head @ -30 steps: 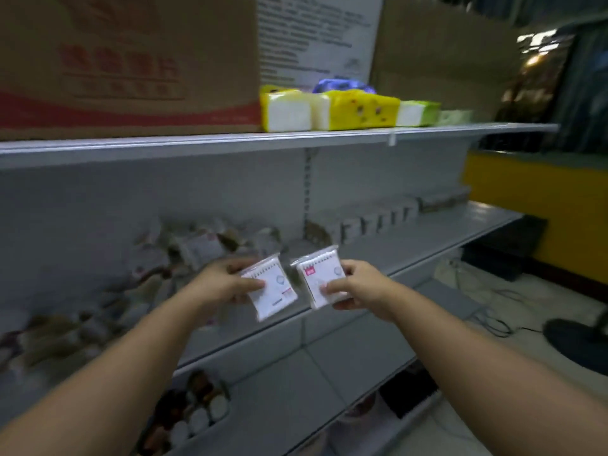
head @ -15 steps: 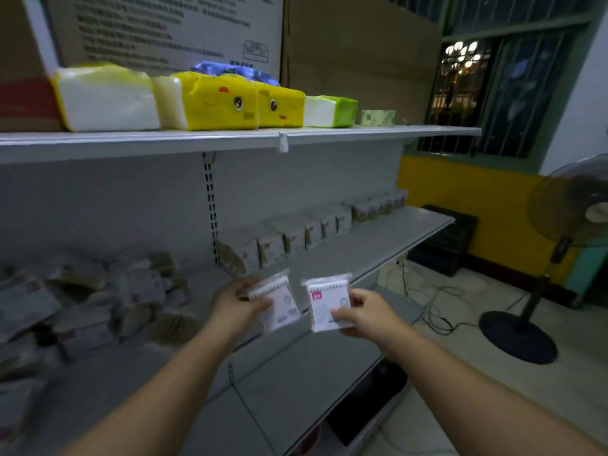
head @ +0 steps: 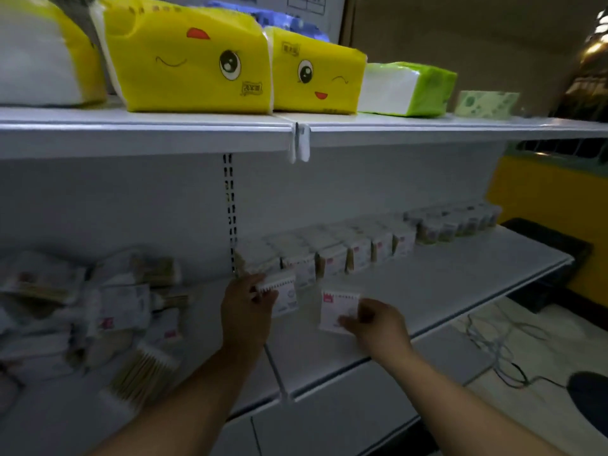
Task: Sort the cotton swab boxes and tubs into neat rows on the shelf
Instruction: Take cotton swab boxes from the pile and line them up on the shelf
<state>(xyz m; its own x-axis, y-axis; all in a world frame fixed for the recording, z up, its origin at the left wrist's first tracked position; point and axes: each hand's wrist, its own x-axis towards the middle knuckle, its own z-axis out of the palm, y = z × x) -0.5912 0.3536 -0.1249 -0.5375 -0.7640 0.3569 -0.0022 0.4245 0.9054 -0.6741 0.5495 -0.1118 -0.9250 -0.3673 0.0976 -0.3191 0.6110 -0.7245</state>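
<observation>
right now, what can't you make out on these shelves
All head view:
- Print on the left pack and right pack: too small, partly covered by the left hand and right hand.
- Pile at left: blurred and dim, no count possible.
- Tubs: too small to count.
- Blue pack: mostly behind the yellow packs.
- White pack: cut by the left edge.

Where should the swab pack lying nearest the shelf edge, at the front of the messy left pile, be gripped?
Probably pinched across its two long edges, coming from the open front of the shelf. The swab pack lies flat and slanted at the near edge of the pile, seemingly with nothing on top. The left hand and right hand hold other packs.
</observation>
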